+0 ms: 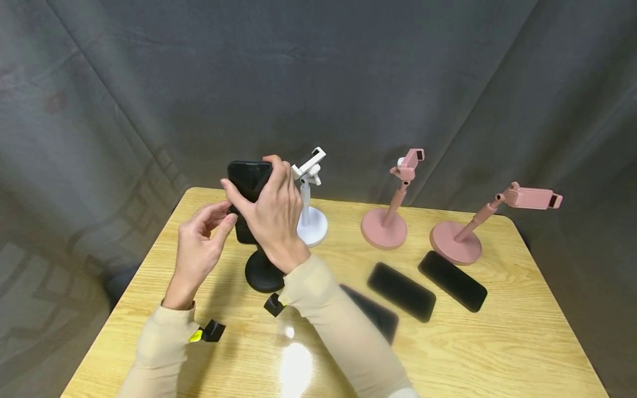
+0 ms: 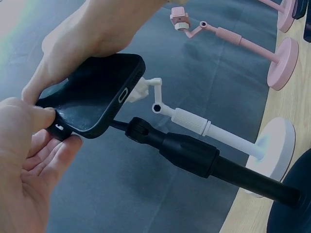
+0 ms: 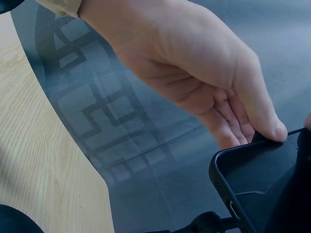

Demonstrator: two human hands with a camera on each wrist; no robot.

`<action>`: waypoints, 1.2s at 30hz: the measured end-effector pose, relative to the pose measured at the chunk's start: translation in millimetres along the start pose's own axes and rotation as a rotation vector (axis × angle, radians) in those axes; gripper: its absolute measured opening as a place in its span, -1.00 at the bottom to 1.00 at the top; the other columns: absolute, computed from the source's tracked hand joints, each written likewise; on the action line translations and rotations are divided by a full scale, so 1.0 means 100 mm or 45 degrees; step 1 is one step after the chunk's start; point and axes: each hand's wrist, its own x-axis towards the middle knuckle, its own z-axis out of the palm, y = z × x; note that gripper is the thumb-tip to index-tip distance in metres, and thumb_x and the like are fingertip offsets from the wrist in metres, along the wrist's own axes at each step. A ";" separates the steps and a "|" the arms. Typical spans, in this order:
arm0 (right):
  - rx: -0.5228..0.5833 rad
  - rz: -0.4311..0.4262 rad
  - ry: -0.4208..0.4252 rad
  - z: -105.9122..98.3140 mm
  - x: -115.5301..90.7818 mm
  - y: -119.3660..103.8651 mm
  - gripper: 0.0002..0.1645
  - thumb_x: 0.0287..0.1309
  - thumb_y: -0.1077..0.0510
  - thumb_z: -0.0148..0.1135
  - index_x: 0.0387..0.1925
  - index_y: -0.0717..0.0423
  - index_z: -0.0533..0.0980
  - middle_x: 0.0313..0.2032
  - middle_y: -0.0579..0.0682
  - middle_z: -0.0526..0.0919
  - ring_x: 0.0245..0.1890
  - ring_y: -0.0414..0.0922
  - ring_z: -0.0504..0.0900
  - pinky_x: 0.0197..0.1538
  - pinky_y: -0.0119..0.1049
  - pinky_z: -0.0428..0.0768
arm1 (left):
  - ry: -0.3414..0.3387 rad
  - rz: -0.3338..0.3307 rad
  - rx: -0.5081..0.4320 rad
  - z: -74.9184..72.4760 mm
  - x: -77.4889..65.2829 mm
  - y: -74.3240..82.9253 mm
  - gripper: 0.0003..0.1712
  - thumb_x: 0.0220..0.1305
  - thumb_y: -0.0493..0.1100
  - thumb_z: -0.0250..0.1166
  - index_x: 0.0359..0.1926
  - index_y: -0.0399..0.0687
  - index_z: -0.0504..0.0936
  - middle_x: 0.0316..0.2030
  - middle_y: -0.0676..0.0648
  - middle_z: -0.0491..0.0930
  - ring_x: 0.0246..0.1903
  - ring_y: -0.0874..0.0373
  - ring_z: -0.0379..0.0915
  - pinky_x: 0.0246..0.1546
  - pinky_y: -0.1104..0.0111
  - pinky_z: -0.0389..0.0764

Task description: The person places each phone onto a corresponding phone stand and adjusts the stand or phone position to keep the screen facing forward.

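A black phone [image 1: 247, 179] stands upright in the holder of a black phone stand, whose round base [image 1: 262, 273] rests on the table. My right hand [image 1: 276, 213] grips the phone across its width, thumb at the left edge and fingers over the right edge. At the phone's left side, the thumb and fingers of my left hand [image 1: 199, 243] pinch the stand's black clamp end [image 2: 60, 127]. The stand's pole [image 2: 189, 153] runs down from behind the phone. Much of the holder is hidden behind the phone.
Right beside the black stand is a white phone stand [image 1: 312, 226]. Two pink stands, one in the middle [image 1: 384, 228] and one farther right [image 1: 457, 243], stand along the back. Three dark phones lie before them: a near one [image 1: 375, 315], a middle one [image 1: 402, 291] and a right one [image 1: 453, 280].
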 end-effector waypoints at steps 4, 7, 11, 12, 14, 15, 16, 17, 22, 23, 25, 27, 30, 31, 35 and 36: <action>-0.002 0.006 0.001 0.00 0.00 0.00 -0.14 -0.10 -0.42 0.21 0.01 0.12 0.29 -0.30 -0.02 0.50 -0.37 -0.16 0.52 -0.40 -0.30 0.59 | 0.016 0.008 0.044 0.01 0.01 0.01 -0.70 0.11 -0.43 0.27 -0.08 -0.43 0.61 -0.25 -0.26 0.63 -0.32 0.41 0.52 -0.19 0.66 0.53; -0.002 0.007 -0.007 0.00 0.00 0.00 -0.14 -0.10 -0.42 0.21 0.01 0.12 0.28 -0.29 -0.02 0.50 -0.38 -0.16 0.52 -0.40 -0.31 0.59 | 0.022 0.010 0.063 0.01 0.02 0.00 -0.71 0.10 -0.46 0.27 -0.10 -0.47 0.60 -0.26 -0.29 0.63 -0.32 0.41 0.52 -0.20 0.67 0.54; 0.004 0.010 -0.016 0.01 0.00 0.00 -0.14 -0.09 -0.42 0.20 0.02 0.12 0.28 -0.28 -0.03 0.49 -0.37 -0.16 0.52 -0.39 -0.31 0.58 | 0.034 0.011 0.045 0.02 0.01 -0.02 -0.71 0.12 -0.43 0.27 -0.10 -0.49 0.60 -0.27 -0.30 0.62 -0.32 0.34 0.53 -0.19 0.64 0.55; 0.006 0.011 -0.018 0.01 0.00 0.00 -0.14 -0.09 -0.43 0.20 0.02 0.12 0.28 -0.28 -0.03 0.49 -0.37 -0.16 0.51 -0.39 -0.31 0.57 | 0.042 0.017 0.042 0.02 0.01 -0.02 -0.71 0.12 -0.43 0.27 -0.11 -0.49 0.60 -0.27 -0.29 0.62 -0.32 0.33 0.53 -0.19 0.64 0.55; 0.011 0.010 -0.019 0.01 0.00 0.00 -0.13 -0.09 -0.43 0.19 0.02 0.12 0.28 -0.28 -0.04 0.49 -0.37 -0.17 0.51 -0.39 -0.31 0.57 | 0.056 0.028 0.031 0.03 -0.01 -0.02 -0.71 0.12 -0.42 0.26 -0.10 -0.48 0.60 -0.28 -0.28 0.63 -0.32 0.32 0.53 -0.20 0.63 0.56; 0.012 0.010 -0.021 0.01 0.00 0.00 -0.13 -0.09 -0.44 0.19 0.02 0.12 0.28 -0.29 -0.04 0.48 -0.37 -0.17 0.51 -0.39 -0.31 0.57 | 0.063 0.036 0.024 0.04 -0.01 -0.02 -0.71 0.13 -0.42 0.26 -0.10 -0.48 0.60 -0.28 -0.27 0.62 -0.31 0.31 0.54 -0.20 0.62 0.57; 0.013 0.011 -0.024 0.00 0.00 0.00 -0.13 -0.09 -0.44 0.18 0.02 0.12 0.28 -0.28 -0.04 0.48 -0.37 -0.17 0.50 -0.39 -0.31 0.56 | 0.070 0.046 0.024 0.04 -0.01 -0.02 -0.71 0.12 -0.42 0.26 -0.10 -0.47 0.61 -0.29 -0.27 0.63 -0.31 0.30 0.54 -0.20 0.61 0.57; 0.013 0.012 -0.027 0.00 0.00 -0.01 -0.13 -0.09 -0.44 0.18 0.02 0.12 0.28 -0.28 -0.04 0.48 -0.37 -0.17 0.50 -0.39 -0.31 0.56 | 0.076 0.055 0.019 0.05 -0.01 -0.02 -0.71 0.12 -0.43 0.26 -0.10 -0.46 0.61 -0.29 -0.26 0.62 -0.30 0.31 0.54 -0.19 0.61 0.57; -0.001 0.027 -0.051 -0.02 0.01 -0.01 -0.13 -0.07 -0.46 0.16 0.02 0.12 0.28 -0.29 -0.05 0.48 -0.36 -0.18 0.49 -0.35 -0.30 0.56 | 0.102 0.070 -0.006 0.09 -0.01 -0.03 -0.72 0.16 -0.38 0.25 -0.10 -0.45 0.61 -0.29 -0.26 0.62 -0.30 0.26 0.54 -0.18 0.59 0.58; -0.007 0.032 -0.060 -0.03 0.02 0.00 -0.12 -0.07 -0.46 0.15 0.02 0.12 0.28 -0.29 -0.05 0.49 -0.35 -0.18 0.49 -0.31 -0.29 0.55 | 0.108 0.069 -0.010 0.10 -0.01 -0.03 -0.72 0.17 -0.37 0.25 -0.10 -0.45 0.61 -0.28 -0.26 0.62 -0.30 0.25 0.53 -0.18 0.59 0.58; -0.011 0.045 -0.085 -0.05 0.02 0.01 -0.11 -0.07 -0.48 0.14 0.03 0.11 0.27 -0.29 -0.06 0.50 -0.33 -0.18 0.49 -0.24 -0.27 0.52 | 0.132 0.067 -0.013 0.13 -0.01 -0.04 -0.73 0.18 -0.37 0.24 -0.11 -0.47 0.61 -0.29 -0.27 0.61 -0.31 0.23 0.53 -0.19 0.59 0.57; -0.001 0.058 -0.130 -0.08 0.02 0.02 -0.10 -0.07 -0.49 0.14 0.06 0.10 0.26 -0.28 -0.06 0.51 -0.28 -0.18 0.48 -0.18 -0.24 0.49 | 0.166 0.068 -0.006 0.17 -0.01 -0.04 -0.74 0.17 -0.39 0.23 -0.12 -0.49 0.61 -0.31 -0.29 0.61 -0.32 0.24 0.52 -0.19 0.60 0.56; 0.061 0.065 -0.215 -0.13 0.01 0.07 -0.11 -0.04 -0.45 0.16 0.12 0.07 0.25 -0.21 -0.06 0.53 -0.21 -0.18 0.47 -0.13 -0.25 0.46 | 0.223 0.056 0.015 0.20 -0.02 -0.05 -0.75 0.14 -0.46 0.23 -0.14 -0.52 0.61 -0.36 -0.30 0.60 -0.33 0.29 0.50 -0.21 0.63 0.55; 0.100 0.059 -0.244 -0.15 0.00 0.09 -0.12 -0.02 -0.42 0.17 0.16 0.06 0.24 -0.15 -0.04 0.54 -0.17 -0.18 0.47 -0.11 -0.26 0.47 | 0.239 0.050 0.015 0.21 -0.02 -0.06 -0.75 0.13 -0.47 0.23 -0.14 -0.53 0.60 -0.36 -0.30 0.59 -0.34 0.31 0.49 -0.22 0.63 0.55; 0.278 0.056 -0.357 -0.24 -0.07 0.22 -0.13 0.04 -0.28 0.22 0.28 0.04 0.22 -0.12 -0.06 0.50 -0.21 -0.22 0.41 -0.21 -0.35 0.47 | 0.257 0.032 0.029 0.19 -0.04 -0.05 -0.75 0.16 -0.42 0.23 -0.13 -0.48 0.62 -0.37 -0.24 0.60 -0.36 0.33 0.50 -0.25 0.64 0.55; 0.326 0.059 -0.384 -0.26 -0.10 0.26 -0.14 0.05 -0.25 0.24 0.29 0.05 0.22 -0.13 -0.06 0.48 -0.24 -0.22 0.39 -0.25 -0.36 0.46 | 0.258 0.030 0.033 0.19 -0.04 -0.05 -0.75 0.17 -0.39 0.23 -0.12 -0.47 0.62 -0.36 -0.23 0.60 -0.36 0.33 0.50 -0.26 0.64 0.55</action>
